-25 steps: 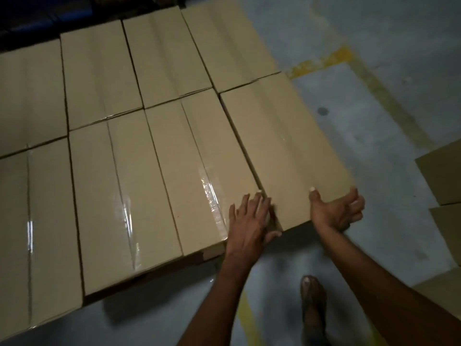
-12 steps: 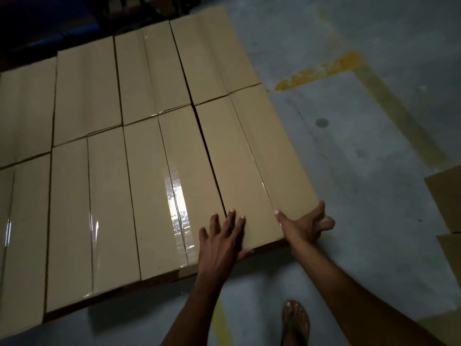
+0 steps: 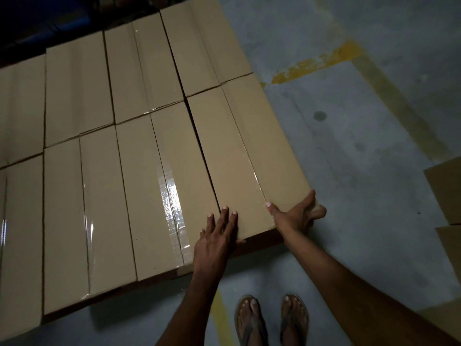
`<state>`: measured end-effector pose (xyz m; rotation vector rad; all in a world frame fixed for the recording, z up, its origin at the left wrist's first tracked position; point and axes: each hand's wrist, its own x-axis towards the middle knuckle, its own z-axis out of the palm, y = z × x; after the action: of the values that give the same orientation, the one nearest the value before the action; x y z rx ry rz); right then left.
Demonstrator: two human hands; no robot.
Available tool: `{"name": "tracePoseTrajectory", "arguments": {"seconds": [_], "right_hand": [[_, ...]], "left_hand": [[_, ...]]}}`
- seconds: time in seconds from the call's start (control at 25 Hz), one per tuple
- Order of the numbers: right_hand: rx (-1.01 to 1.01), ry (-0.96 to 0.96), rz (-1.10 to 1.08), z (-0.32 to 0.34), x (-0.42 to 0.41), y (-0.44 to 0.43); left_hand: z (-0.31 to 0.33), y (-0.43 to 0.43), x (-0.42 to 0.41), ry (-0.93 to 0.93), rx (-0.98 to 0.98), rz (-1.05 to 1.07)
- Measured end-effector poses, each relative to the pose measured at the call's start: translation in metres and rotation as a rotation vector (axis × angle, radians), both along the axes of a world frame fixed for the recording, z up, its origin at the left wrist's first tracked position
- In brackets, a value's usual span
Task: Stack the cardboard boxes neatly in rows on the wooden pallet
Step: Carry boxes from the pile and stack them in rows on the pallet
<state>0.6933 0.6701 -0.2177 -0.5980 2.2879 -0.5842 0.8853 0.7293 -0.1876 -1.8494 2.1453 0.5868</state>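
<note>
A long, flat-topped cardboard box (image 3: 239, 156) is seen at the right end of the near row, close against its left neighbour. A strip of glossy clear tape runs along its middle seam. The left hand (image 3: 217, 236) is laid flat on its near left corner, fingers straight, nothing grasped. The right hand (image 3: 296, 218) is wrapped around the near right corner, with the thumb stretched on the top and the other fingers curled at the side. The other boxes (image 3: 77, 91), smooth and brown, are set in two rows on the wooden pallet (image 3: 262, 242), of which only a dark edge is visible. A rough grey concrete floor (image 3: 361, 171) lies at the right.
</note>
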Motion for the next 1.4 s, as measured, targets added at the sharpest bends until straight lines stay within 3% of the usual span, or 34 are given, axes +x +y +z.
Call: {"name": "tracePoseTrajectory", "arguments": {"seconds": [0.2,0.44,0.6,0.88,1.2,1.4], "right_hand": [[0.101,-0.091,0.128,0.036,-0.026,0.004],[-0.074,-0.103,0.148,0.153,-0.086,0.03],[-0.267,-0.189,0.107,0.247,-0.13,0.07],[-0.425,-0.096,0.027,0.391,-0.211,0.181],[-0.417,0.08,-0.3,0.472,-0.313,0.263],[-0.438,0.184,-0.389,0.501,-0.331,0.312]], "left_hand": [[0.019,-0.016,0.003,0.053,-0.012,0.066],[0.117,-0.035,-0.024,0.376,-0.032,0.201],[0.223,-0.027,-0.091,0.601,-0.107,0.089],[0.37,0.023,-0.216,0.814,-0.05,-0.158],[0.446,0.051,-0.379,1.072,0.236,-0.284],[0.477,0.073,-0.45,1.064,0.332,-0.468]]}}
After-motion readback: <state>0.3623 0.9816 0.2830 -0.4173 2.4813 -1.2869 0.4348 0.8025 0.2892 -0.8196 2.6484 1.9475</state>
